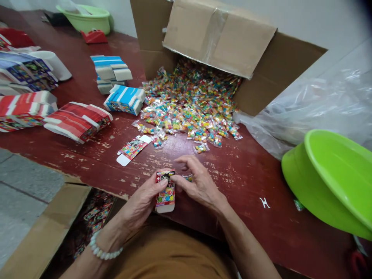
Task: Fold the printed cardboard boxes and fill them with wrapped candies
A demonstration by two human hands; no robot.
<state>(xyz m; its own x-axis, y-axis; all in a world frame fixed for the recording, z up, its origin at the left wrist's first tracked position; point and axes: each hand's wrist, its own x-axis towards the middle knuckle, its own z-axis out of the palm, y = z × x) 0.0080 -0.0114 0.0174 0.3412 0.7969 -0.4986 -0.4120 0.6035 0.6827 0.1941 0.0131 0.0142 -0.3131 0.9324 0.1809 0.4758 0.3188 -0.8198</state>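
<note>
My left hand (143, 199) grips a small red printed carton (165, 192) upright at the near edge of the dark red table (250, 182). My right hand (196, 182) is at the carton's top, thumb and forefinger pinched there, with a small candy packet (188, 178) under its fingers. A flat, unfolded carton (133, 149) lies just beyond my hands. A heap of small clear packets of coloured candy (192, 104) spills from a tipped cardboard box (221, 42).
Stacks of flat red cartons (77, 121) and blue cartons (124, 99) lie at left. Green basins (334, 182) sit at right beside a clear plastic bag (319, 100). Another green basin (87, 17) stands far left. A cardboard box (58, 228) of filled cartons sits below the table.
</note>
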